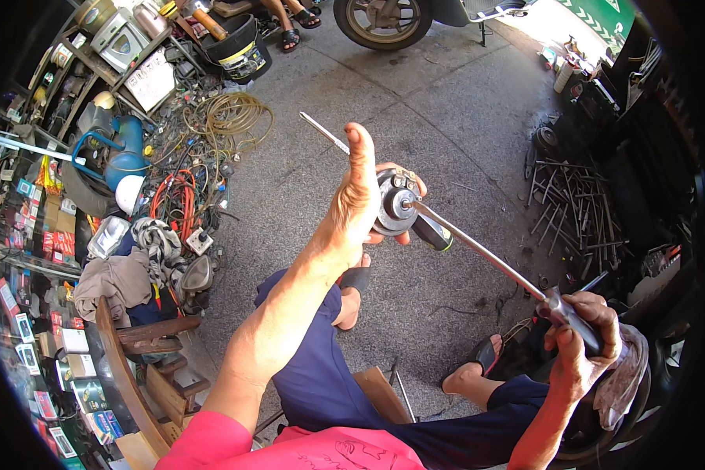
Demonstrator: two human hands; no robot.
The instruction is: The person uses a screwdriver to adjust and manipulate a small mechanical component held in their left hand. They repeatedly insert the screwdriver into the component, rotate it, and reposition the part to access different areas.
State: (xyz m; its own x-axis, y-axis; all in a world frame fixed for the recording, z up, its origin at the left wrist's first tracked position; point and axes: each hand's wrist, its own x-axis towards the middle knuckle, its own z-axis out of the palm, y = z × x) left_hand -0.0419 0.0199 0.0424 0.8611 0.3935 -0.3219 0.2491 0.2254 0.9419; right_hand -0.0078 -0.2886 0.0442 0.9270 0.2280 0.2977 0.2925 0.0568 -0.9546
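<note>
A round grey metal part (pixel 395 205) is held up in the closed fingers of the left hand (pixel 360 196), above the knees and the concrete floor (pixel 446 102). A thin rod (pixel 325 133) is seen jutting past the thumb. A long screwdriver (pixel 486 254) is gripped by its handle in the right hand (pixel 583 337), its tip set against the part's centre. Tangled cables (pixel 204 149) are piled at the floor's left edge.

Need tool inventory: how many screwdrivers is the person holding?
2: one long screwdriver in the right hand, its tip at the round metal part; another in the left hand.
</note>
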